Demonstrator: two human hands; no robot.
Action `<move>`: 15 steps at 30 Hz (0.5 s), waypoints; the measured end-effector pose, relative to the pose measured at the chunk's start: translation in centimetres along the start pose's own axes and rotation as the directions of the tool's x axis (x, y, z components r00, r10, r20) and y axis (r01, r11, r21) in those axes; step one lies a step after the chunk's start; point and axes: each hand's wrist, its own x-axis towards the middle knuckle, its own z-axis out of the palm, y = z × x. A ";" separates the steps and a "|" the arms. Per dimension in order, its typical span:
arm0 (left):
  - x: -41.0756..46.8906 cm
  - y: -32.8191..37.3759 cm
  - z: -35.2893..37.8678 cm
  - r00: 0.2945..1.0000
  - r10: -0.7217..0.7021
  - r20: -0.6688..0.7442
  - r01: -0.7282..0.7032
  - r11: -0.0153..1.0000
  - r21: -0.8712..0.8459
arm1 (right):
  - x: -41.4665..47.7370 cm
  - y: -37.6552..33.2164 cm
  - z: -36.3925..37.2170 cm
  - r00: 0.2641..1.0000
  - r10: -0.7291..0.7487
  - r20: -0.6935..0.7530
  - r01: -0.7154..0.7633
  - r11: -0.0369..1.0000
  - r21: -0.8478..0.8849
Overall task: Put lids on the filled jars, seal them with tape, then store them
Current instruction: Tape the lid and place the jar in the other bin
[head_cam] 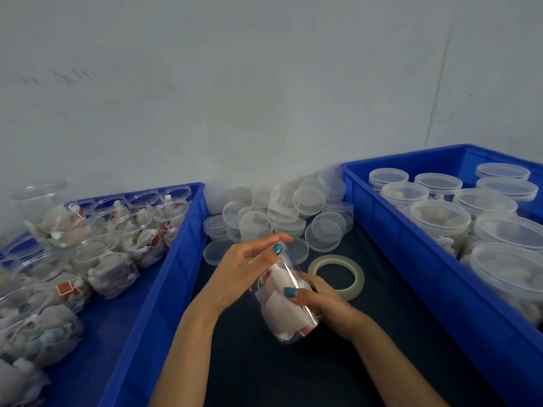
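Jar (289, 301) | tilted at centre | right hand (326, 306) grips it, left hand (249, 265) straight-fingered on its top | taping likely pending, tape roll (336, 276) at 2 o'clock | open jars (141, 230) wait at 9, lidded jars (439, 214) at 3.

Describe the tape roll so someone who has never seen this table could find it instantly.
Between the left crate and right crate, both blue, is a dark tabletop. Just in front of the heap of clear lids, right of the held jar, the tape roll lies flat. Unlike the closed disc lids, it is an open, yellowish ring.
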 end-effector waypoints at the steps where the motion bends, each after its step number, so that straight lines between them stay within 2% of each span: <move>1: -0.1 -0.2 -0.1 1.000 0.010 -0.030 -0.010 1.000 -0.001 | -0.1 -0.2 0.1 1.000 -0.007 -0.010 0.006 0.998 -0.058; 3: -0.3 -0.8 -0.3 0.995 0.025 -0.096 -0.020 0.999 0.047 | -0.1 -0.2 -0.4 0.991 -0.079 -0.111 0.046 0.961 -0.272; 5: -0.5 -1.4 -0.2 0.987 0.055 -0.152 -0.025 0.981 0.193 | -0.6 0.0 -2.0 0.945 -0.188 -0.269 0.017 0.847 -0.531; 6: -0.6 -1.7 -0.1 0.983 0.065 -0.170 -0.018 0.965 0.261 | -1.0 -0.1 -2.9 0.916 -0.228 -0.330 -0.021 0.794 -0.608; 8: -0.6 -1.9 0.4 0.977 0.084 -0.194 -0.013 0.939 0.344 | -2.0 0.1 -4.9 0.889 -0.242 -0.388 -0.095 0.733 -0.673; 11: 0.0 -1.7 1.6 0.971 0.149 -0.187 -0.045 0.883 0.467 | -3.1 1.0 -7.2 0.931 -0.134 -0.340 -0.209 0.568 -0.796; 13: 0.6 -1.6 2.5 0.967 0.199 -0.155 -0.085 0.835 0.544 | -3.3 1.4 -7.6 0.935 -0.103 -0.338 -0.234 0.537 -0.811; 15: 1.0 -1.6 3.3 0.963 0.229 -0.142 -0.103 0.801 0.590 | -3.2 1.5 -7.5 0.931 -0.144 -0.336 -0.218 0.520 -0.826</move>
